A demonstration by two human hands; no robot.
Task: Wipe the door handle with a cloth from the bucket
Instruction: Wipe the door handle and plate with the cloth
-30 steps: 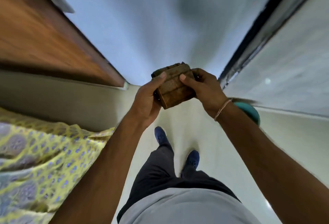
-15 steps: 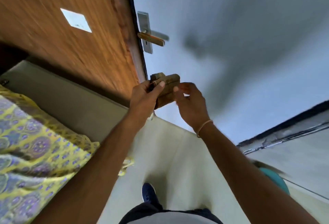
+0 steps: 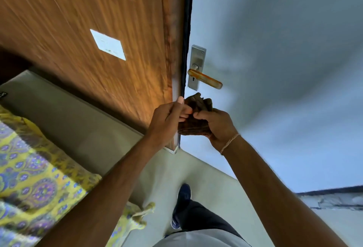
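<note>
A brown folded cloth [image 3: 196, 127] is held between both hands just below the door handle. My left hand [image 3: 167, 121] pinches its left side and my right hand [image 3: 218, 127] grips its right side. The door handle [image 3: 205, 79] is an orange-stained lever on a steel plate [image 3: 197, 56], mounted on the pale grey door [image 3: 275, 70]. The cloth's top edge sits a short way under the lever, not touching it. The bucket is out of sight.
A wooden panel [image 3: 98, 31] with a white label [image 3: 108, 44] stands left of the door edge. A bed with a yellow patterned sheet [image 3: 35, 184] lies at lower left. My foot [image 3: 182, 203] stands on the pale floor.
The view swung up and left, bringing the door handle to centre. Both hands with the cloth moved closer to the handle, and the cloth is now more bunched.
</note>
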